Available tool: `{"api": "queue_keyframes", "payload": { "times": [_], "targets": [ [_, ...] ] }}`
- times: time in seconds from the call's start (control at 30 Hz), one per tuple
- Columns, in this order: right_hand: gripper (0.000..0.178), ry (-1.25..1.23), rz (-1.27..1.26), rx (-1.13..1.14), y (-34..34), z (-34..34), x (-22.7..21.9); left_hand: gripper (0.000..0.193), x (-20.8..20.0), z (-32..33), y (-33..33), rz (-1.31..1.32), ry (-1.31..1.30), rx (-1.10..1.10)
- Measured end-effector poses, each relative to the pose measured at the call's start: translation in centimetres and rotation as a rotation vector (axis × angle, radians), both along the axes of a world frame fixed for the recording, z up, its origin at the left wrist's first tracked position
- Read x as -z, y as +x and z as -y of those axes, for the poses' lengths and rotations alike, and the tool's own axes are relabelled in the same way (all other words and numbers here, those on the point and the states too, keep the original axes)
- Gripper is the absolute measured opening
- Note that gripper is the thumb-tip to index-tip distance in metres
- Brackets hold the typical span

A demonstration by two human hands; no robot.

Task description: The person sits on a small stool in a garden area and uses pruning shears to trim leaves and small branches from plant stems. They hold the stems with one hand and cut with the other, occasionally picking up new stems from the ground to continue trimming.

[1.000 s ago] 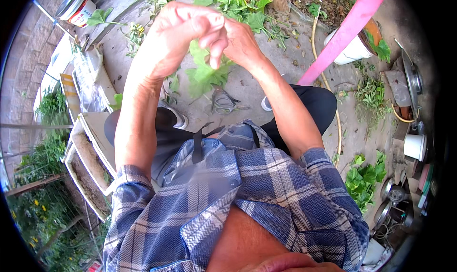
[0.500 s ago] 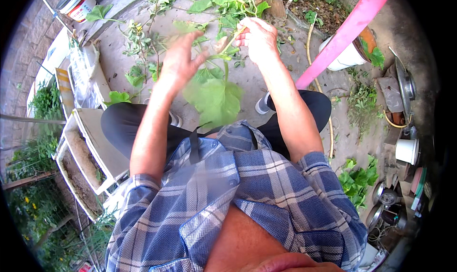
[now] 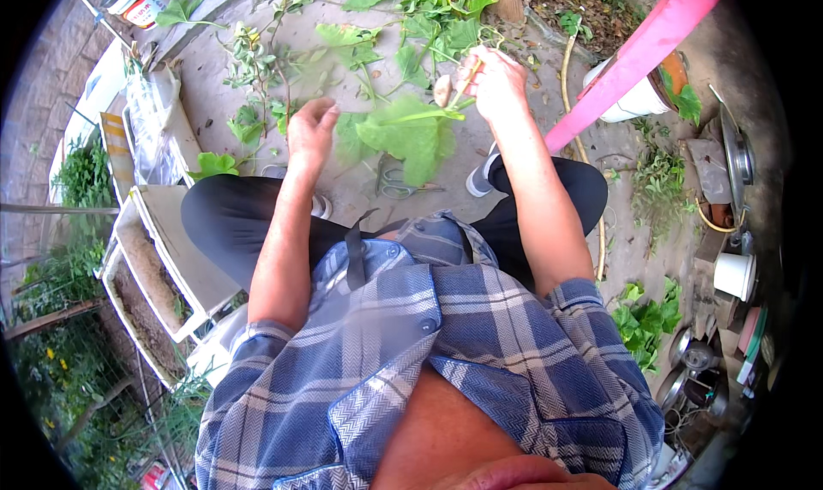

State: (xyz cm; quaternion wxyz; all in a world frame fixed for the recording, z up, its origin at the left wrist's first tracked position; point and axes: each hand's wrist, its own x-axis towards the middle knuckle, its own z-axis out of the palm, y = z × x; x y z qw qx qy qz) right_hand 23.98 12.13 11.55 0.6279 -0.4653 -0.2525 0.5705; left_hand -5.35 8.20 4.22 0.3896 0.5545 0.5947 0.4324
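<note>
Currently, floor [image 3: 353,194] leaves some open room between the legs [image 3: 231,224]. Above it hangs a blurred leaf [image 3: 407,138], left edge near the half-spread left hand [image 3: 310,132]. Right hand [image 3: 495,80] narrowly grips the leaf's stem [image 3: 463,92].

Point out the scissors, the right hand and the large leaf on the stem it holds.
Scissors [image 3: 393,192]: head view, on the handle loops.
Right hand [image 3: 499,84]: head view, on the back.
Large green leaf [image 3: 416,144]: head view, on the blurred blade.

Left hand [image 3: 311,134] and right hand [image 3: 495,83] now parted
The left has drawn nearer; the leaf [image 3: 407,143] has shifted right.
</note>
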Motion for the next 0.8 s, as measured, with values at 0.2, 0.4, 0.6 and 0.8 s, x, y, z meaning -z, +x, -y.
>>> {"api": "queue_keyframes", "payload": {
  "times": [0.2, 0.4, 0.6, 0.8],
  "targets": [
    [0.014, -0.098, 0.078, 0.003, 4.1, -1.3, 0.9, 0.03, 4.4, -0.9, -3.1, 0.353, -0.327, -0.305],
    [0.009, 0.039, 0.28, 0.182, 11.0, -0.9, -4.5, 0.033, 8.3, -1.5, -4.6, 0.52, -0.562, -0.418],
    [0.015, 0.017, 0.493, 0.387, 23.1, 6.8, -10.5, 0.032, 8.9, -2.7, -3.5, 0.509, -0.613, -0.383],
    [0.018, -0.082, 0.617, 0.748, 39.5, 16.9, -20.5, 0.039, 11.3, -3.8, -3.8, 0.584, -0.658, -0.24]
  ]
}}
